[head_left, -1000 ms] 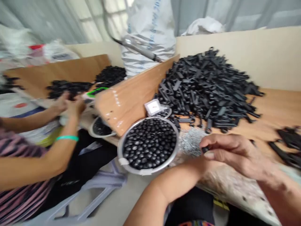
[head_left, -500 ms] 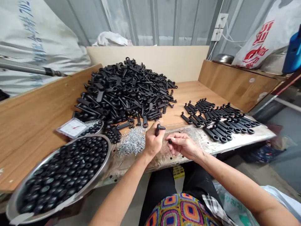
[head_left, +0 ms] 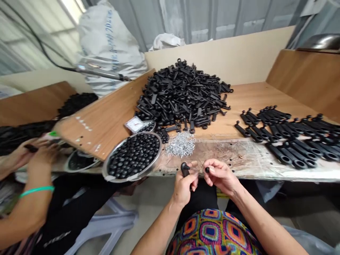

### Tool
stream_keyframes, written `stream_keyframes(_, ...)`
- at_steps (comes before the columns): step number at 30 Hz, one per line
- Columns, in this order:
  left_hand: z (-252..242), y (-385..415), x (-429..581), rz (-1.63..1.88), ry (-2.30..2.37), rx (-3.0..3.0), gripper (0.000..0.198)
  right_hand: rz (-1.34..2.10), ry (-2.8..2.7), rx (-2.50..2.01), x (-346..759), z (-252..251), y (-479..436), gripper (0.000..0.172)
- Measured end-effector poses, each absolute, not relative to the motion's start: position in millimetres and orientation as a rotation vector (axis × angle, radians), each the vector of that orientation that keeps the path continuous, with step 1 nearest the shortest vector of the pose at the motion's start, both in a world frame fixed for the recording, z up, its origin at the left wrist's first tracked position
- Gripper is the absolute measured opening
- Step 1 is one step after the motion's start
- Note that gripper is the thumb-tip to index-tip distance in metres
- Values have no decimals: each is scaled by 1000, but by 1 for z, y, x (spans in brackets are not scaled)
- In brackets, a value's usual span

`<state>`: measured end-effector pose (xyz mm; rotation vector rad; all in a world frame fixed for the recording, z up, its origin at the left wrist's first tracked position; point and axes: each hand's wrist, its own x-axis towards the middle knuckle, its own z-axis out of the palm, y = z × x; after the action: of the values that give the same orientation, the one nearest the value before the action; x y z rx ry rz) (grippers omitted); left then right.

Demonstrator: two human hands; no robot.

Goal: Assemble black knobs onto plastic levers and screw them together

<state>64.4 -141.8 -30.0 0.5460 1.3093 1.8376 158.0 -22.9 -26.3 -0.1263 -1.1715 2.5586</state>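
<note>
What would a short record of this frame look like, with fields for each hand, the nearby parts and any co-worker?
Left hand: holds a black lever-shaped part
Right hand: pinches a small black piece
Nearby: silver screws; steel bowl of black balls
Further: heap of black levers; rows of black levers
Co-worker: two hands, at left
</note>
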Motion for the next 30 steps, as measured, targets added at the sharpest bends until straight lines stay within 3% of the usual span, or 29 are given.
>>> stream_keyframes(4, -43, -161, 65, 1837, 1298, 452, 13, 2527, -1331, -197, 153, -32, -43, 20)
stream_keyframes(8, -47, -166, 68, 1863, 1272, 421, 15, 2461, -1366, -217, 146, -29, -53, 19)
stream_keyframes(16, -58, -181, 54, 1789, 742, 192, 28, 2332, -1544, -335, 157, -41, -57, 22)
stream_keyframes(19, -67, -197, 48, 1855, 702, 110, 21, 1810, -2015, -382, 151, -38, -48, 23)
stream_keyframes(24, -76, -217, 51, 1903, 669, 28, 20, 309, -2814, -598, 116, -14, -3, 21)
stream_keyframes(26, -75, -220, 53, 1911, 649, 16, 20, 96, -2962, -691, 102, -5, 14, 18)
stream_keyframes(30, -70, -220, 51, 1899, 589, -34, 20, 39, -3025, -655, 85, 5, 23, 16)
